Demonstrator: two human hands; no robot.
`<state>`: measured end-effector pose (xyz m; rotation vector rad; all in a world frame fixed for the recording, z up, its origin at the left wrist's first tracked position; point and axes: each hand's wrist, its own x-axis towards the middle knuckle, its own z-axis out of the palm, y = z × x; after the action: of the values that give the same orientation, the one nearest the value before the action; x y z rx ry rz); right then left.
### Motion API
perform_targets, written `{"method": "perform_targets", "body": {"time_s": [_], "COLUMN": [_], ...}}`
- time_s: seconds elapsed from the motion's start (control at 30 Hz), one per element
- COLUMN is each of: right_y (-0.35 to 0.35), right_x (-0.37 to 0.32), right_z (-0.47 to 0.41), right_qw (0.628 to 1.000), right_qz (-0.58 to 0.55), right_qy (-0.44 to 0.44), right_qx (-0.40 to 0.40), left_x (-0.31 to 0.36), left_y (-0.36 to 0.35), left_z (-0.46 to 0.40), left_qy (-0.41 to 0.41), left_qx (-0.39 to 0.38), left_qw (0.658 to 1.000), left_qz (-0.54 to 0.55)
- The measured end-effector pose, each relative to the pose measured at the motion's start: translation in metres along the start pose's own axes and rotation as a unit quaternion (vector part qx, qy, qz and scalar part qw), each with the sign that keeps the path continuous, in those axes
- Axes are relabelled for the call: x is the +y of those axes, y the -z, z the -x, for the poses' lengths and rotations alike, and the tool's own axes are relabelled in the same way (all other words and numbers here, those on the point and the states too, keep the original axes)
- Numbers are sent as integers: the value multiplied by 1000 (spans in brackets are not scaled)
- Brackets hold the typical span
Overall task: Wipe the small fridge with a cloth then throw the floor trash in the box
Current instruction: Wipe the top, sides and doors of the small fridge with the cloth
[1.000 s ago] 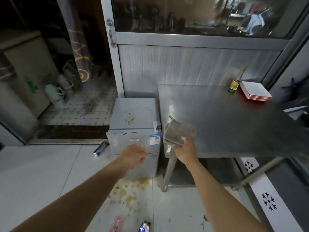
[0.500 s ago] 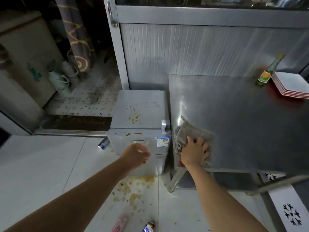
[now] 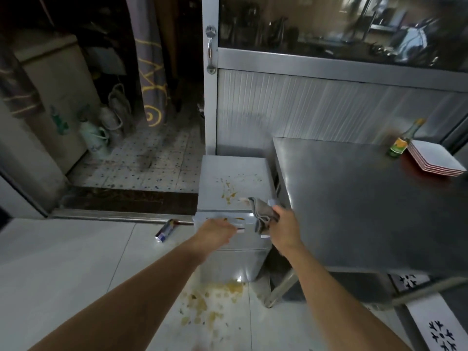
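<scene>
While left hand [image 3: 215,230] hovers loosely curled at small fridge [image 3: 234,188] front, grey cloth [image 3: 263,214] is pinched in right hand [image 3: 285,229] grip above stained top.

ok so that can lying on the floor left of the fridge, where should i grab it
Grip the can across its round middle, coming from above. It lies on its side on the tile with both long sides clear, beside the small fridge.

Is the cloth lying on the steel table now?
No, the right hand holds the cloth over the small fridge.
</scene>
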<state>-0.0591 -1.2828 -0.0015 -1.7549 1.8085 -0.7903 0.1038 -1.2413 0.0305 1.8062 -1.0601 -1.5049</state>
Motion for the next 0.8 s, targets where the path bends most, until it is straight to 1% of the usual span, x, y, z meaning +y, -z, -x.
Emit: {"method": "perform_targets", "body": {"time_s": [0.1,0.23,0.3,0.33,0.4,0.47,0.5,0.57,0.6,0.67,0.7,0.73,0.77,0.8], "right_y": [-26,-77,-101,-110,-122,-130,-134,-144,-149,-158,-160,-162,-162,-162], "right_x": [-63,-138,-166,-177,-199,-214,-220,-229,-233,-238,-240,-240,-239,-237], "right_z": [18,45,56,59,61,56,53,48,45,38,35,30,24,18], "right_qw": [997,994,992,993,986,958,942,900,871,808,787,783,801,829], "right_qz": [10,-23,-15,-35,-139,-260,-299,-368,-420,-525,-556,-564,-543,-503], "right_qy": [70,102,115,98,20,-79,-124,-192,-211,-218,-217,-214,-207,-199], "right_qx": [5,-18,-42,-62,-90,-86,-94,-129,-143,-155,-154,-150,-146,-142], "left_x": [4,3,2,-1,-7,-12,-13,-15,-15,-13,-11,-9,-8,-9], "left_y": [44,119,155,172,204,232,244,265,274,287,292,297,300,303], "left_z": [8,13,13,13,11,11,13,15,13,5,0,-7,-17,-28], "left_qy": [11,26,21,22,35,50,58,69,69,68,64,54,40,27], "left_qx": [-19,-54,-32,-11,14,7,-8,-49,-65,-72,-58,-27,14,52], "left_qw": [996,977,967,963,956,948,944,938,935,936,942,956,972,984], "left_qz": [88,205,252,267,291,316,325,337,341,338,323,289,233,169]}}
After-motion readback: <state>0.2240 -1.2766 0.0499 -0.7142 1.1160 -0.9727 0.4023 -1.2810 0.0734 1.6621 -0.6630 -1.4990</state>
